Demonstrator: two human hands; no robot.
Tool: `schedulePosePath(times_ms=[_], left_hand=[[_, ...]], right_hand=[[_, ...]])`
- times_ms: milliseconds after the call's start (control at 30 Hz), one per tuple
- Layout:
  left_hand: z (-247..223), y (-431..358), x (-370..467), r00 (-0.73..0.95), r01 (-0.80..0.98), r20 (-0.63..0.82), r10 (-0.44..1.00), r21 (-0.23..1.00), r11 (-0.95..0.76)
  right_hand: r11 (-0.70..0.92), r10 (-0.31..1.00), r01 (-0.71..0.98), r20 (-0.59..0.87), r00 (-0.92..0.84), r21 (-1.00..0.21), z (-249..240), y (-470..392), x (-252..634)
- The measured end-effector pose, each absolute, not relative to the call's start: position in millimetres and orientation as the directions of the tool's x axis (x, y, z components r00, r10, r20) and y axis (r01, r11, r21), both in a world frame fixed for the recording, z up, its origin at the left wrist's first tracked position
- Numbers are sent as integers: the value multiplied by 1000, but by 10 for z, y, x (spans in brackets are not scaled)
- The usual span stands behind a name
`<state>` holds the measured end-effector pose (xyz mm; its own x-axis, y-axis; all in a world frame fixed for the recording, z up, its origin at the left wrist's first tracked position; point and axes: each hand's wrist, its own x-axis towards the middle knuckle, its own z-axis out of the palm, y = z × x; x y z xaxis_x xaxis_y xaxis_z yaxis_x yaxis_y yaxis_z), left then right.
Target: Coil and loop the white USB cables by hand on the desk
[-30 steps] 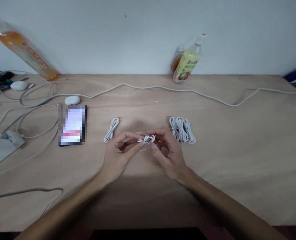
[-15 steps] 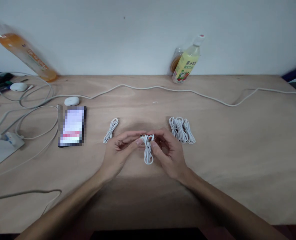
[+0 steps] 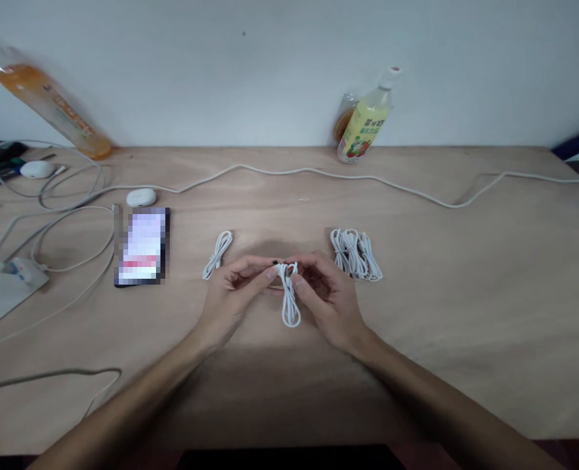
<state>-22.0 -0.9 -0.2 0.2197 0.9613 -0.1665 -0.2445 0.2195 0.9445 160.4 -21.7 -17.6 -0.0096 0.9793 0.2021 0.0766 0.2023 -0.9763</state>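
A folded white cable bundle [image 3: 290,307] hangs between my two hands above the middle of the table. My left hand [image 3: 237,284] pinches its upper end from the left, with the thumb on the near side. From the right, my right hand [image 3: 326,287] grips the same upper end between thumb and fingers. Small dark and reddish bits show at the top of the bundle, too small to name. One more tied white cable [image 3: 217,254] lies just beyond my left hand. Several bundled white cables [image 3: 355,254] lie side by side beyond my right hand.
A phone [image 3: 143,247] lies at left, near a white earbud case [image 3: 141,198]. Loose white cables and a white power strip [image 3: 5,294] occupy the far left. Along the wall stand an orange drink bottle [image 3: 49,108] and a yellow drink bottle [image 3: 365,124]. One long cord [image 3: 338,175] crosses the back.
The cable bundle's lower loops have shifted slightly down and its top looks narrower between my fingers. Both hands stay in nearly the same place.
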Motion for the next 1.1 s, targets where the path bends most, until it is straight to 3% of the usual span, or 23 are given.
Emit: schedulePosePath(times_ms=[133,267,433,700,933,1100], left_hand=[[39,-15,-203,281,-277,-209,937,917,287],[68,-32,-184,409,-176,-222,885,932,316],[62,-31,-191,428,-138,-242,871,935,327],[123,-12,-205,361,-166,-243,900,933,318],[150,-45,-186,442,-137,-259,859,927,349],[84,-80,-204,367,-1,-158,917,986,170]], right_hand=[[124,992,-23,124,9,-992,-149,-199,1590],[41,999,-164,42,-1,-986,-110,-164,1590],[13,997,-169,-1,80,-985,-102,-111,1621],[-57,986,-246,-15,-166,-968,-107,-153,1584],[10,997,-152,22,-77,-988,-73,-162,1591],[121,990,-45,117,81,-992,0,-146,1627]])
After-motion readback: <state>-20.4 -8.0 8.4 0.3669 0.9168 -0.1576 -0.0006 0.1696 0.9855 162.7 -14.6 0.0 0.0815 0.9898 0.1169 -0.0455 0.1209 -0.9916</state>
